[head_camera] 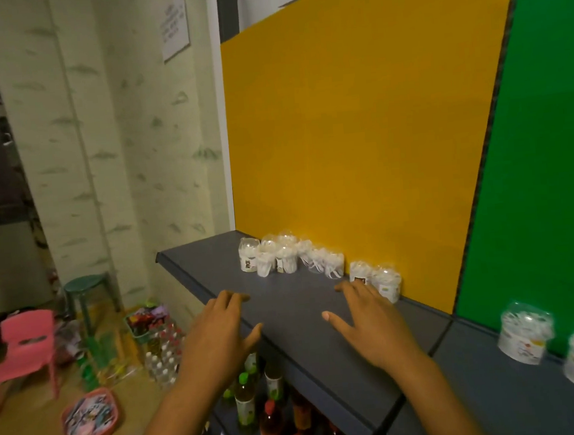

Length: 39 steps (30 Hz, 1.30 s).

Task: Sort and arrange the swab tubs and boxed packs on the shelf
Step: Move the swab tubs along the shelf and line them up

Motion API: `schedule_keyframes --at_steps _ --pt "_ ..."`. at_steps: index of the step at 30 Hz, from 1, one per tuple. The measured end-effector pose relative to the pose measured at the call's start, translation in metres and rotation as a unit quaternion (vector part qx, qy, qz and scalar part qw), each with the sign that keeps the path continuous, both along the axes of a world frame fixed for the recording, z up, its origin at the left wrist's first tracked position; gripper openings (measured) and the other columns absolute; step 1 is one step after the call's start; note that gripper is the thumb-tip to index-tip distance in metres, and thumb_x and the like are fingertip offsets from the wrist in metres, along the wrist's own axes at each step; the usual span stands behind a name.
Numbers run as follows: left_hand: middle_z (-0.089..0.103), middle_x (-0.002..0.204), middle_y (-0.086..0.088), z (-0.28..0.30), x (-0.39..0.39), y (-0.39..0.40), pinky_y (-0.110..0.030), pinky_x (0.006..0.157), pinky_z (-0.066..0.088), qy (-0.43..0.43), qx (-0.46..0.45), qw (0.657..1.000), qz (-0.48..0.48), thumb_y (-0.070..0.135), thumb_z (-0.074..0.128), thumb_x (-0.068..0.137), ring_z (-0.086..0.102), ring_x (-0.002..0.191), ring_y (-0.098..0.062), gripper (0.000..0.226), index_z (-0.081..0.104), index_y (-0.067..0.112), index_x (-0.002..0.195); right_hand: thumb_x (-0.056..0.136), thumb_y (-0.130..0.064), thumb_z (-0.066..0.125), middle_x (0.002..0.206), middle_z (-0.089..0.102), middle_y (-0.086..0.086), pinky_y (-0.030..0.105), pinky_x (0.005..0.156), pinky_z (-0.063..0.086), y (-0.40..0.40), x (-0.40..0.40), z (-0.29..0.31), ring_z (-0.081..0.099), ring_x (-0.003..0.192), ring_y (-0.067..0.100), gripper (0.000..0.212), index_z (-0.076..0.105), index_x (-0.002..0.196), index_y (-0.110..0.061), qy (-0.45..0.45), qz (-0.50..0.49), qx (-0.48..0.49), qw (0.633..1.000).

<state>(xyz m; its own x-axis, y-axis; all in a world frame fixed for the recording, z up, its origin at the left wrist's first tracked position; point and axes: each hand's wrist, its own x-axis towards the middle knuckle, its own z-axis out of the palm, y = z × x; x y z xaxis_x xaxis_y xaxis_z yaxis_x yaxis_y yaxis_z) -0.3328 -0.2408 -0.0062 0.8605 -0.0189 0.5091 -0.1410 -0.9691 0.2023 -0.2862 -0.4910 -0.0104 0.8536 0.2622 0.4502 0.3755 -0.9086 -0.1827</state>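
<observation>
Several small clear swab tubs (pixel 283 257) stand in a loose cluster on the grey shelf (pixel 213 261), against the yellow back panel. Two more small tubs (pixel 376 279) stand a little to the right of them. Two bigger swab tubs (pixel 524 332) sit on the adjoining shelf section before the green panel. My left hand (pixel 219 329) hovers over the shelf's front edge, fingers spread, holding nothing. My right hand (pixel 366 321) is stretched over the shelf with fingers apart, its fingertips just short of the two nearer tubs. No boxed packs are in sight.
Bottles with coloured caps (pixel 269 407) fill the lower shelf under my hands. On the floor to the left are a pink chair (pixel 25 351), a green stool (pixel 89 291), a pink basket (pixel 90 418) and packed water bottles (pixel 162 354).
</observation>
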Motion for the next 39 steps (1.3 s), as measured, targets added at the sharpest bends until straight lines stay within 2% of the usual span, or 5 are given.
schedule_keyframes --at_steps 10,16,20,33,39 --pt "0.044 0.134 0.005 -0.008 0.106 -0.004 -0.029 0.093 0.047 0.000 -0.036 0.995 -0.089 0.052 0.052 0.090 0.047 0.120 -0.015 0.054 0.040 0.027 0.136 0.094 -0.066 0.036 0.138 0.045 -0.005 0.031 0.097 0.043 -0.004 0.065 -0.011 0.043 0.126 0.016 0.061 0.036 0.142 -0.027 0.004 -0.089 -0.014 0.996" --pt "0.049 0.130 0.003 -0.005 0.188 -0.008 -0.030 0.084 0.050 -0.003 -0.048 0.984 -0.171 0.049 0.057 0.089 0.052 0.113 -0.017 0.051 0.045 0.025 0.132 0.093 -0.062 0.043 0.133 0.050 -0.007 0.030 0.090 0.045 -0.009 0.108 -0.003 0.048 0.118 0.016 0.053 0.040 0.136 -0.031 -0.011 -0.174 -0.012 0.985" --pt "0.050 0.128 0.003 -0.003 0.241 -0.012 -0.032 0.086 0.049 -0.009 -0.061 0.974 -0.220 0.046 0.059 0.088 0.051 0.115 -0.018 0.049 0.047 0.024 0.131 0.094 -0.060 0.047 0.133 0.049 -0.008 0.029 0.090 0.045 -0.011 0.130 0.002 0.047 0.119 0.014 0.049 0.040 0.135 -0.032 -0.023 -0.215 -0.010 0.976" --pt "0.050 0.129 0.000 -0.043 0.324 -0.088 -0.036 0.091 0.049 0.060 -0.118 0.902 -0.411 0.035 0.064 0.087 0.052 0.115 -0.020 0.047 0.049 0.025 0.130 0.095 -0.053 0.050 0.129 0.048 -0.006 0.028 0.085 0.046 -0.047 0.137 -0.029 0.048 0.116 0.015 0.046 0.045 0.131 -0.026 -0.056 -0.354 0.038 0.933" --pt "0.044 0.127 0.003 -0.058 0.337 -0.125 -0.020 0.089 0.042 0.104 -0.138 0.867 -0.467 0.036 0.063 0.088 0.053 0.108 -0.013 0.050 0.043 0.035 0.135 0.099 -0.049 0.046 0.127 0.047 -0.008 0.027 0.088 0.045 -0.048 0.150 -0.044 0.048 0.115 0.011 0.040 0.043 0.132 -0.026 -0.091 -0.374 0.113 0.916"
